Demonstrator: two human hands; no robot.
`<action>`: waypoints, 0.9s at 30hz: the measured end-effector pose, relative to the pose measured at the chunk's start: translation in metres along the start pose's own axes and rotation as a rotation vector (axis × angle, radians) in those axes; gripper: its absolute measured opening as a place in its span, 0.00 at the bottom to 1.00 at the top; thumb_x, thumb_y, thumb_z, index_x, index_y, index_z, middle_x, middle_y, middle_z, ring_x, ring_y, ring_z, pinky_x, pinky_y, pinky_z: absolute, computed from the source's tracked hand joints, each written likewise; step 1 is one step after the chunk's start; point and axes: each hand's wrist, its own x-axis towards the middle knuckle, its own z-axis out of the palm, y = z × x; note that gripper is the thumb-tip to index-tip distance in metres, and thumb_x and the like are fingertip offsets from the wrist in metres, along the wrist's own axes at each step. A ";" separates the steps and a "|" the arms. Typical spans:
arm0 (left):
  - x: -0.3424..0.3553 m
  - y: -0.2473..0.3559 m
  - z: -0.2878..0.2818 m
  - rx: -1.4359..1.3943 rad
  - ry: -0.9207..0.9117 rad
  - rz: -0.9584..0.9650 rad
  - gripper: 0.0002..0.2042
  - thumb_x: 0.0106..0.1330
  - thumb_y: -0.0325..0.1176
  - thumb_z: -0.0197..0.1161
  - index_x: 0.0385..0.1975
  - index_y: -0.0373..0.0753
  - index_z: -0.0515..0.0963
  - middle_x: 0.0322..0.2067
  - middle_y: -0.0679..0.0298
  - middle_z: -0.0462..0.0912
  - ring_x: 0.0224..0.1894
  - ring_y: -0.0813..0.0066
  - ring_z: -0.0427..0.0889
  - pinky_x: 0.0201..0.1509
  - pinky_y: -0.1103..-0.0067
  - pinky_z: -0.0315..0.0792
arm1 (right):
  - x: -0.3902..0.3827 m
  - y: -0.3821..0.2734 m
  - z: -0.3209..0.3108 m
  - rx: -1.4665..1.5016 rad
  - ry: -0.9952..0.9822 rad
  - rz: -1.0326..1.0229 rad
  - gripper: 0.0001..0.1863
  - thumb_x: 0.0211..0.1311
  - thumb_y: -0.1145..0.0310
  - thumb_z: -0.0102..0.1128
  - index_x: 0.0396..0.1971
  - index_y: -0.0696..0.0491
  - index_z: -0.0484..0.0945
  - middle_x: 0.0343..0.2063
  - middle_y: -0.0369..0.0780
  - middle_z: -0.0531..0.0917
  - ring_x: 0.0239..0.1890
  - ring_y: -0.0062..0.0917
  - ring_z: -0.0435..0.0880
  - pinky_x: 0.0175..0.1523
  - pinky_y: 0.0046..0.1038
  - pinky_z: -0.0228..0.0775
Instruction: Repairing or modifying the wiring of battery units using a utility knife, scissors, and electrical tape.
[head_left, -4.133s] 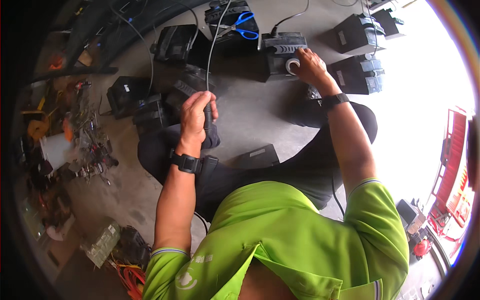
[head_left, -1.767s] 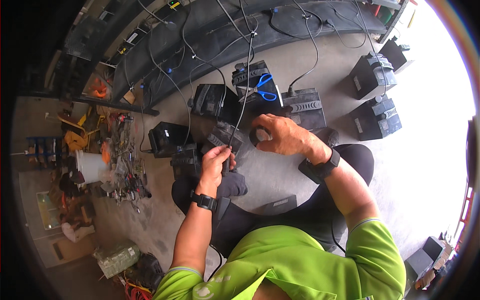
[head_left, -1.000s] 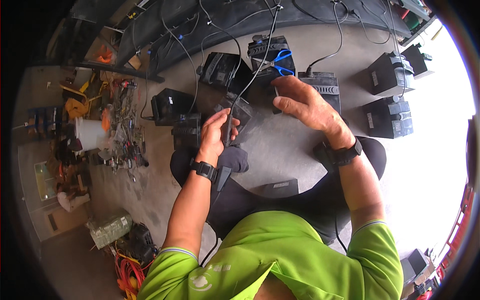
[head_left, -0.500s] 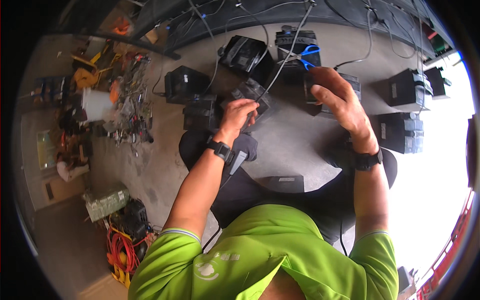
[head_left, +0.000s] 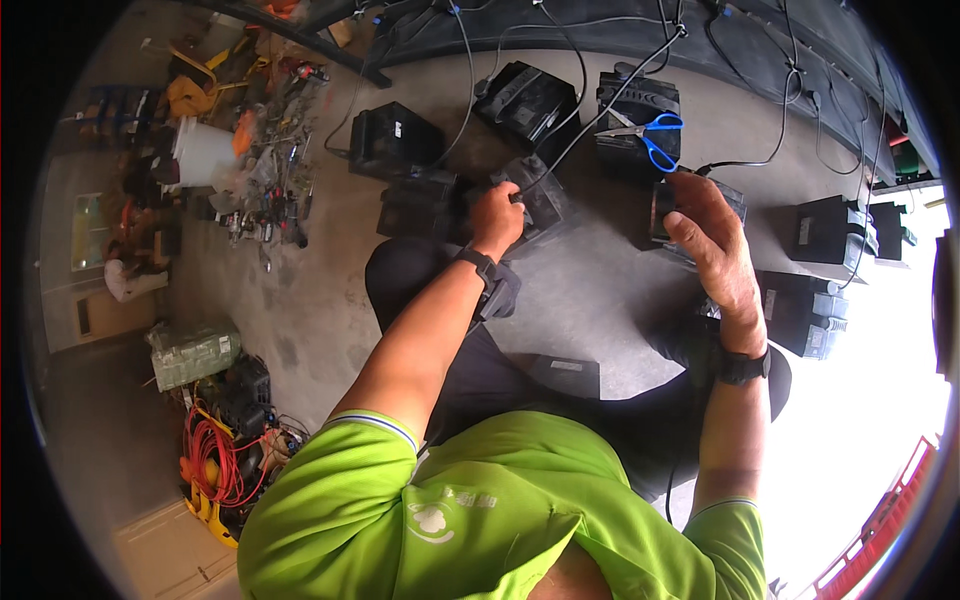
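Note:
My left hand (head_left: pixel 497 218) is closed round the end of a grey cable (head_left: pixel 600 112). It is just above a black box (head_left: pixel 545 200) with a ribbed top, and the fingers hide the cable's end. My right hand (head_left: pixel 722 240) has its fingers stretched and thumb apart, with nothing seen in it. Beneath and beyond it is another black box (head_left: pixel 730 200), partly covered by the fingers; I cannot tell whether they touch. Blue-handled scissors (head_left: pixel 662 145) lie with blades spread on a black box (head_left: pixel 638 98) farther back.
More black boxes (head_left: pixel 395 140) stand left, with others (head_left: pixel 822 230) at the right. Cables hang from a dark metal frame (head_left: pixel 530 25) along the back. A dark flat box (head_left: pixel 568 372) lies between my legs. Tools and parts (head_left: pixel 270 160) are heaped on the left floor, near a white bucket (head_left: pixel 203 150).
The whole view has shifted, so the boxes appear lower and farther right. My left hand has turned into a fist round the cable end. My right hand stays open by its box.

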 end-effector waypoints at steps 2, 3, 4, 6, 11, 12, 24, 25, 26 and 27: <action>0.001 -0.005 0.006 0.062 0.011 -0.003 0.12 0.57 0.32 0.65 0.41 0.39 0.80 0.39 0.53 0.84 0.45 0.54 0.82 0.49 0.68 0.74 | 0.001 -0.001 0.002 0.010 0.031 -0.018 0.31 0.59 0.59 0.62 0.58 0.61 0.67 0.52 0.47 0.76 0.53 0.31 0.75 0.56 0.31 0.66; -0.001 -0.007 0.008 0.130 0.023 -0.008 0.13 0.57 0.32 0.64 0.42 0.40 0.80 0.38 0.54 0.84 0.45 0.55 0.82 0.49 0.69 0.74 | -0.001 -0.002 0.003 0.021 0.035 -0.018 0.31 0.59 0.60 0.62 0.58 0.61 0.67 0.51 0.47 0.76 0.53 0.31 0.74 0.56 0.31 0.66; -0.001 -0.007 0.009 0.113 0.013 -0.040 0.13 0.57 0.31 0.65 0.42 0.39 0.80 0.39 0.54 0.84 0.46 0.55 0.82 0.50 0.68 0.74 | -0.001 -0.002 0.003 0.013 0.041 -0.012 0.31 0.59 0.60 0.62 0.58 0.61 0.67 0.51 0.47 0.76 0.53 0.31 0.74 0.56 0.31 0.66; 0.001 -0.011 0.011 0.058 0.015 -0.027 0.13 0.56 0.30 0.65 0.41 0.39 0.80 0.41 0.54 0.83 0.47 0.55 0.81 0.51 0.68 0.73 | 0.001 -0.001 0.003 0.062 0.048 -0.041 0.31 0.59 0.61 0.63 0.58 0.61 0.67 0.50 0.46 0.76 0.52 0.31 0.75 0.56 0.31 0.66; -0.003 -0.012 0.008 0.211 0.035 0.043 0.12 0.54 0.29 0.66 0.40 0.40 0.80 0.43 0.55 0.81 0.48 0.54 0.80 0.52 0.67 0.73 | 0.000 0.000 0.002 0.084 0.069 -0.029 0.31 0.58 0.67 0.64 0.59 0.60 0.65 0.49 0.46 0.75 0.49 0.29 0.76 0.53 0.29 0.69; -0.004 -0.010 0.005 0.209 0.042 0.039 0.13 0.55 0.30 0.66 0.41 0.41 0.80 0.43 0.56 0.81 0.48 0.53 0.80 0.52 0.67 0.73 | -0.001 0.002 0.000 0.078 0.076 -0.027 0.31 0.58 0.67 0.64 0.59 0.60 0.65 0.49 0.46 0.75 0.49 0.29 0.76 0.53 0.29 0.69; -0.012 0.054 -0.050 -0.762 -0.420 -0.159 0.16 0.65 0.38 0.64 0.47 0.37 0.76 0.38 0.62 0.83 0.39 0.75 0.83 0.42 0.80 0.77 | 0.009 0.018 0.004 0.095 0.133 -0.068 0.33 0.50 0.79 0.62 0.60 0.56 0.65 0.51 0.43 0.73 0.48 0.26 0.76 0.49 0.27 0.72; -0.026 0.065 -0.057 -0.863 -0.520 -0.154 0.17 0.66 0.41 0.62 0.50 0.38 0.74 0.39 0.63 0.82 0.39 0.76 0.83 0.41 0.80 0.77 | 0.008 0.025 0.013 0.089 0.037 -0.001 0.33 0.49 0.78 0.65 0.58 0.57 0.67 0.48 0.43 0.76 0.46 0.26 0.78 0.47 0.28 0.74; -0.042 0.073 -0.060 -0.963 -0.623 -0.148 0.19 0.68 0.44 0.60 0.52 0.39 0.72 0.40 0.64 0.81 0.38 0.77 0.83 0.39 0.80 0.77 | 0.007 0.020 0.033 -0.276 0.090 -0.221 0.32 0.47 0.77 0.66 0.56 0.57 0.68 0.45 0.44 0.79 0.44 0.30 0.81 0.47 0.29 0.74; -0.053 0.088 -0.057 -1.037 -0.698 -0.127 0.20 0.68 0.44 0.60 0.53 0.40 0.71 0.42 0.64 0.81 0.39 0.76 0.83 0.38 0.79 0.78 | 0.007 0.034 0.039 -0.348 0.089 -0.421 0.33 0.45 0.75 0.69 0.55 0.56 0.69 0.45 0.46 0.79 0.46 0.38 0.81 0.47 0.32 0.75</action>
